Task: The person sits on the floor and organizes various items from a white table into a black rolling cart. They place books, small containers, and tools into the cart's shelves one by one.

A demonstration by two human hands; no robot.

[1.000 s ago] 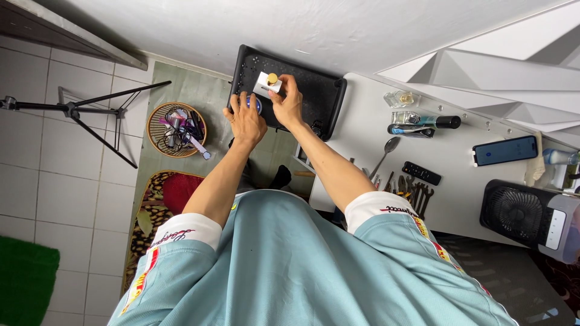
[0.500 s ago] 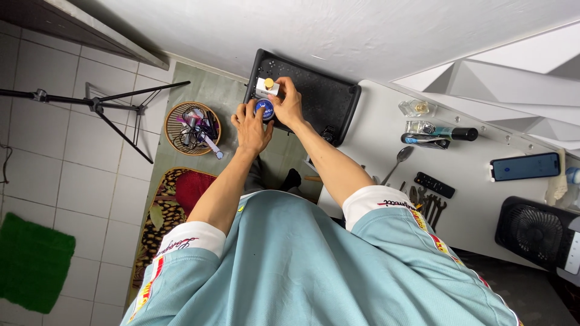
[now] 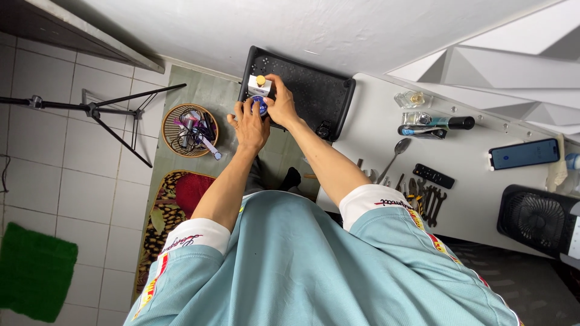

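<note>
My left hand (image 3: 249, 125) had shifted onto the small round blue tin (image 3: 259, 107), fingers gripping it, my right hand (image 3: 280, 104) pinching the small white yellow-capped bottle (image 3: 259, 85), over the black perforated plastic tray (image 3: 314, 96)

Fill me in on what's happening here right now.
A person in a light blue shirt holds a small white bottle with a yellow cap over a black tray. The right hand grips the bottle; the left hand holds a round blue piece at its lower end. Tools lie on the white table nearby.
</note>
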